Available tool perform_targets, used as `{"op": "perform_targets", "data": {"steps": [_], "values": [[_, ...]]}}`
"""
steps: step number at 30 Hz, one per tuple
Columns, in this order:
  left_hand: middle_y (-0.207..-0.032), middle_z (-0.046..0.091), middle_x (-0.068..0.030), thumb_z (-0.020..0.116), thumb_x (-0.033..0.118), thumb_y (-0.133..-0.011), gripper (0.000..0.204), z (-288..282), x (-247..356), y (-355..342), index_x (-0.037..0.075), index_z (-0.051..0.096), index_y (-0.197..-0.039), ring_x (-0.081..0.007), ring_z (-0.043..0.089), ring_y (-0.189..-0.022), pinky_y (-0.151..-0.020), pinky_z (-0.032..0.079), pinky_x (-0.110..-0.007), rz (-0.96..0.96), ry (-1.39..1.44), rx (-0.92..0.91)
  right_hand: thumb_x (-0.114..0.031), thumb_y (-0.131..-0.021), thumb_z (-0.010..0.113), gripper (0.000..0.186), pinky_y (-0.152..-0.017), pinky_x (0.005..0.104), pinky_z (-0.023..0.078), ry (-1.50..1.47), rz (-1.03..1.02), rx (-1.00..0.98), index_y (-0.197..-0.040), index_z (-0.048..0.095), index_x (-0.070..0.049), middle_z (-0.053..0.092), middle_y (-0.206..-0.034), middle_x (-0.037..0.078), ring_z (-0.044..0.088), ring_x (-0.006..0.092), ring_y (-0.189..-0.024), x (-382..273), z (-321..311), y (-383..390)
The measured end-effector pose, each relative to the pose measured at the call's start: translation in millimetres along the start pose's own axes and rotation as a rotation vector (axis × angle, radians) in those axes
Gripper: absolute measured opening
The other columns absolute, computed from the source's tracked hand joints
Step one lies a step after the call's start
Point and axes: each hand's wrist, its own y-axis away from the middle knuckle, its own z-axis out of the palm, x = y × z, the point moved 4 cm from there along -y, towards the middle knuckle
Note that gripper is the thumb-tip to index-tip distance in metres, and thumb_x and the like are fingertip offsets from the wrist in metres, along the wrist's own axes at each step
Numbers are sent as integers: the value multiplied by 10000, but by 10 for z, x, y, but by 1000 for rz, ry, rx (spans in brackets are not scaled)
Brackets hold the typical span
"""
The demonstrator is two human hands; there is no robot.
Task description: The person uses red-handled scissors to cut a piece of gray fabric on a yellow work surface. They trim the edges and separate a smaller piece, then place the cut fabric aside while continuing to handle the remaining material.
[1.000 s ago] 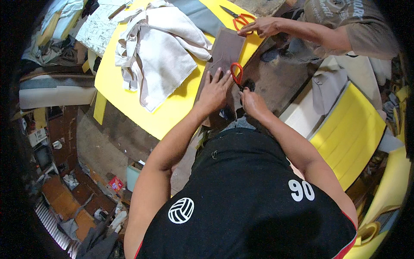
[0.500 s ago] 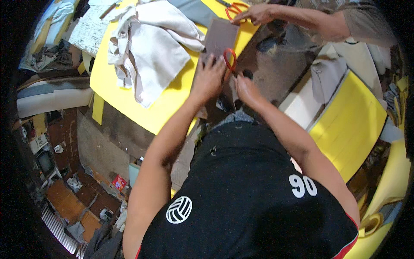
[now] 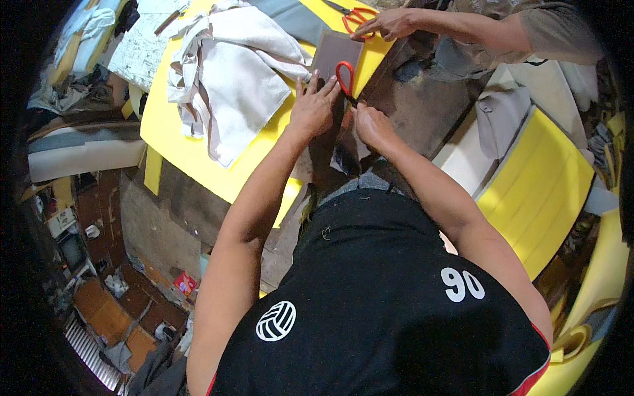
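My left hand lies with its fingers spread over the near end of a flat grey-brown rectangular piece. My right hand is closed around the dark end of a red-handled tool, likely scissors. Its red loop points away from me, over the right edge of the grey-brown piece. What lies inside my right fist is hidden. Both hands are at the right edge of a yellow foam sheet.
A crumpled off-white cloth covers part of the yellow sheet. At the far right a co-worker's hand rests by other red-handled scissors. A second yellow panel leans to my right. Scraps clutter the lower left.
The red loop has moved slightly away and to the left, tilting with my right hand. My left hand has shifted a little on the grey-brown piece.
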Motion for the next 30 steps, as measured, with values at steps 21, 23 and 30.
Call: {"op": "perform_targets", "data": {"steps": [21, 23, 30], "values": [[-1504, 391, -93, 504, 236, -878, 567, 257, 309, 436, 60, 437, -1413, -367, 262, -1427, -1133, 162, -616, 19, -58, 19, -248, -988, 421, 324, -704, 566, 510, -33, 42, -119, -945, 542, 49, 639, -793, 302, 637, 489, -764, -5, 161, 335], [-1506, 392, -79, 539, 219, -847, 610, 46, 69, 151, 92, 419, -1432, -364, 268, -1425, -1136, 162, -613, 5, -21, -2, -240, -987, 421, 324, -701, 562, 513, -37, -5, -66, -941, 544, 56, 637, -787, 300, 636, 490, -766, -28, 100, 115], [-1530, 351, -75, 505, 223, -864, 602, 289, 319, 569, 96, 405, -1444, -373, 235, -1438, -1124, 178, -625, 65, -8, -65, -181, -981, 413, 287, -668, 548, 510, -68, -70, -124, -908, 552, 59, 626, -771, 301, 636, 475, -758, -33, 177, 503]]}}
